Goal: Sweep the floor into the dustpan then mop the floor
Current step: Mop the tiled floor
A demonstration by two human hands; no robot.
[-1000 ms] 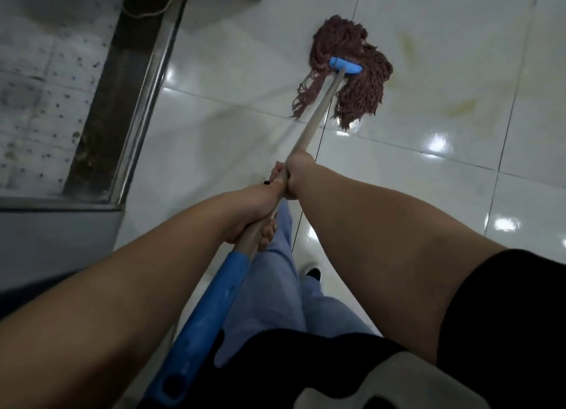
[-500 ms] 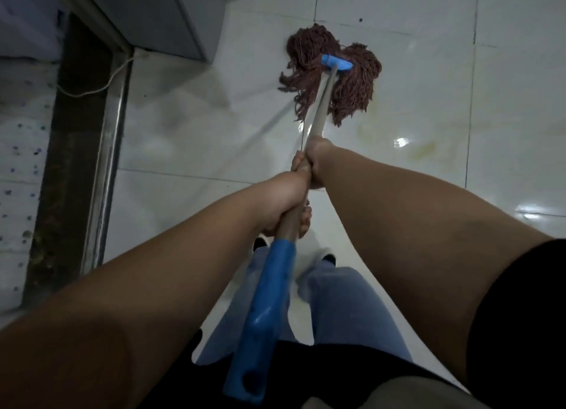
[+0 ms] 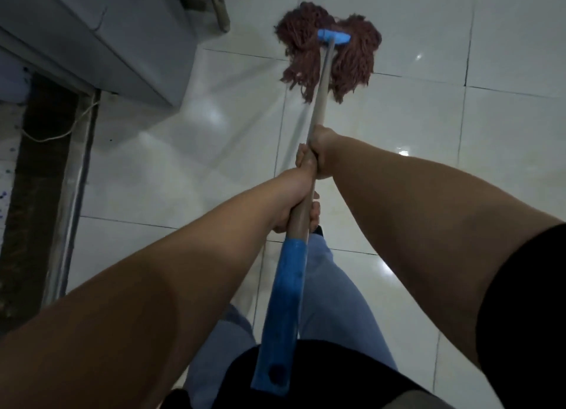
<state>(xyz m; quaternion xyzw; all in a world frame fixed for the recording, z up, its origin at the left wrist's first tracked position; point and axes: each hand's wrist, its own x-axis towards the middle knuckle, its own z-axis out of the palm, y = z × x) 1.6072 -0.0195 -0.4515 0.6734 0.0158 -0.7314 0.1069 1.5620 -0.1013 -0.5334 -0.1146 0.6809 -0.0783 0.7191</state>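
Mopping was under way: the mop head (image 3: 329, 53), a bundle of reddish-brown strings under a blue clamp, lay spread on the floor (image 3: 505, 56) at the upper centre of the frame, across a tile joint. From it the mop handle (image 3: 318, 102) ran down toward us, pale wood first and then a blue grip (image 3: 283, 310) at the lower centre. We held that handle with both hands, one just above the other and almost touching. Our right hand (image 3: 321, 151) was clamped round the wood higher up the frame, and our left hand (image 3: 295, 201) was wrapped round it just above the blue grip, fingers curled under the shaft.

We judged the sweeping stage to be finished, since no broom or dustpan showed and no loose dirt lay on the tiles in view. What was left was the rest of the mopping; we could not tell how much floor had been covered, though the tiles shone with glints of light.

Around us the floor was large glossy white tile with dark joints. A grey cabinet (image 3: 92, 41) stood at the upper left, and a dark metal-edged threshold (image 3: 46, 209) with a thin white cord (image 3: 61, 134) across it ran down the left edge. Our light blue trousers (image 3: 337, 301) showed at the bottom.
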